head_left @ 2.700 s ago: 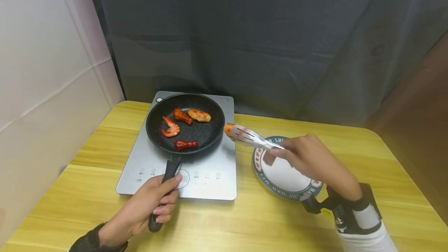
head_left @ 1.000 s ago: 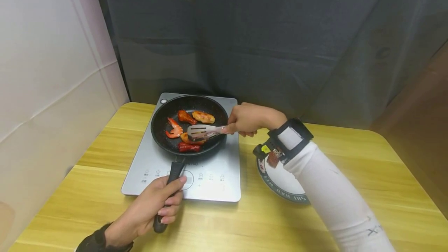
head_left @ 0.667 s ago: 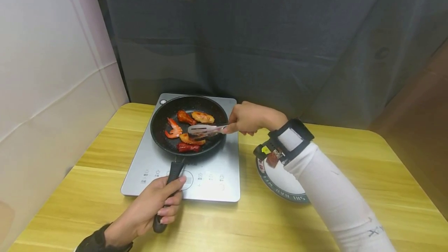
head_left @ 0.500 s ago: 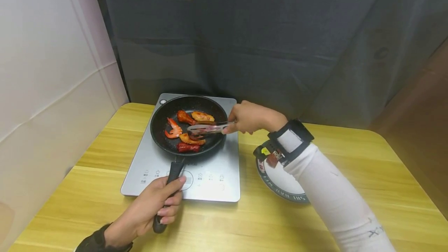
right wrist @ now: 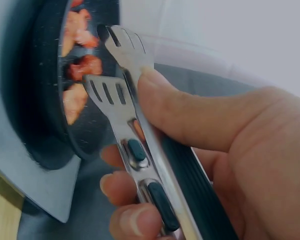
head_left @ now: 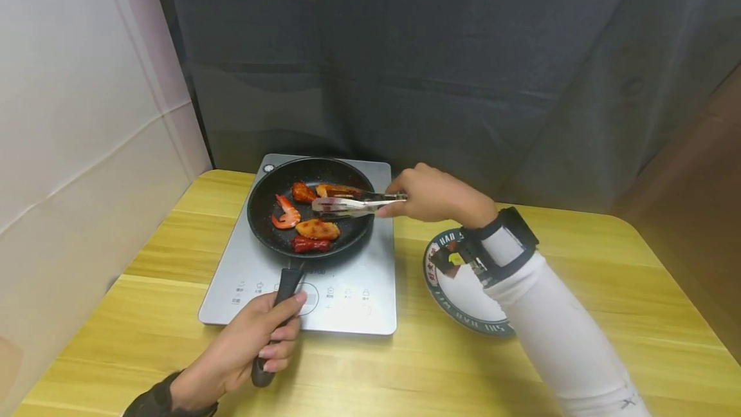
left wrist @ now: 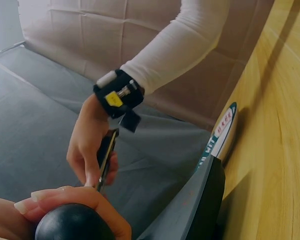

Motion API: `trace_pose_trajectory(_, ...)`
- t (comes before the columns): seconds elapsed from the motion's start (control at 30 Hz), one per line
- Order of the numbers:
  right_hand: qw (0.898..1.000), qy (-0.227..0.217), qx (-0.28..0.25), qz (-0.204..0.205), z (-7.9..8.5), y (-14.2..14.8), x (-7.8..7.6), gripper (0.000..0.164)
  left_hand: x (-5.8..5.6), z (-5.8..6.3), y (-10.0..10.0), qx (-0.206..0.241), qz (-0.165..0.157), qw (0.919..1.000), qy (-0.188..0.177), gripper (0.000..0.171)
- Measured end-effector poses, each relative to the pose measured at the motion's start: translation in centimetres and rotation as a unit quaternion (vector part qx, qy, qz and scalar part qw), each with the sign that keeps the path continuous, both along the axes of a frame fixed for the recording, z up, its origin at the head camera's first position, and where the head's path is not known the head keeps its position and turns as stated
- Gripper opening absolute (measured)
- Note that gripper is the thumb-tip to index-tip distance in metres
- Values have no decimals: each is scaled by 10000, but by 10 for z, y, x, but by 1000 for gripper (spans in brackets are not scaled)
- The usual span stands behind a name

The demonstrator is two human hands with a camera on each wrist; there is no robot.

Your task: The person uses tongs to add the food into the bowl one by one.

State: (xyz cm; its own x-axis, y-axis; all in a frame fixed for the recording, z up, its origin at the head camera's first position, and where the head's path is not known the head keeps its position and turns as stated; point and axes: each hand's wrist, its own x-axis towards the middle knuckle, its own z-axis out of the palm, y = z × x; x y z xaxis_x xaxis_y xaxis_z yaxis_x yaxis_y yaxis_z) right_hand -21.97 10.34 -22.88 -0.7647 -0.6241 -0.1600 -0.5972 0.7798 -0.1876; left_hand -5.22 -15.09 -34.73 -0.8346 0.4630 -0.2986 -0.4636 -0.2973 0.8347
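My left hand (head_left: 255,340) grips the black handle (head_left: 289,282) of a frying pan (head_left: 260,201). Above the pan's right side, my right hand (head_left: 431,193) holds metal tongs (head_left: 347,204); their slotted tips stand apart with nothing between them in the right wrist view. Just below the tongs in the head view lies a browned chicken wing (head_left: 318,229). Another chicken wing (head_left: 325,190) is partly hidden behind the tongs, beside a drumstick (head_left: 303,192). A dark red drumstick (head_left: 310,245) lies nearest the handle, and a curled shrimp (head_left: 286,212) on the left.
Under the pan is a silver induction cooker (head_left: 359,314) with printed controls. A white plate with a green patterned rim (head_left: 463,324) stands to the right, partly hidden by the right forearm; a brown piece (head_left: 442,259) lies on it. A dark curtain (head_left: 434,82) hangs behind the table.
The right hand carried a chicken wing in the tongs leftward from near the plate into the pan. The tongs have opened, leaving it there, and moved slightly up and right. The left hand keeps its grip.
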Motion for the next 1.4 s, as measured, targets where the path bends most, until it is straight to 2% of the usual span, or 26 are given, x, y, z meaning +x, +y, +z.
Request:
trace_pose_trajectory(0.13, 9988, 260, -329, -252, 2, 17, 11, 33, 0, 0, -1, 19, -2, 10000, -3, 36)
trace_pose_trajectory(0.37, 9910, 699, -838, -770, -4, 52, 41, 44, 1, 1, -3, 17, 2, 10000, 11, 35)
trace_pose_trajectory(0.5, 9851, 906, -1018, -1053, -13, 73, 61, 35, 1, 0, -3, 42, -11, 10000, 44, 35)
trace_pose_trajectory(0.67, 9763, 1192, -1072, -1456, -28, 100, 80, 37, 1, 0, -3, 22, -35, 10000, 68, 36)
trace_pose_trajectory(0.77, 9735, 1275, -1139, -1522, -39, 113, 86, 40, 1, 0, -4, -8, -58, 9999, 99, 36)
trace_pose_trajectory(0.97, 9729, 1377, -950, -1595, -52, 132, 95, 41, 1, 0, -4, 13, -64, 9999, 99, 35)
trace_pose_trajectory(1.07, 9682, 1746, -718, -1640, -64, 138, 101, 35, 2, 0, -4, 36, -77, 9999, 66, 35)
trace_pose_trajectory(1.2, 9589, 2136, -326, -1839, -80, 142, 110, 37, 1, 0, -4, 35, -78, 9999, 77, 35)
trace_pose_trajectory(1.4, 9530, 1777, 36, -2455, -93, 139, 122, 46, 1, 1, -4, 17, -100, 9999, 61, 35)
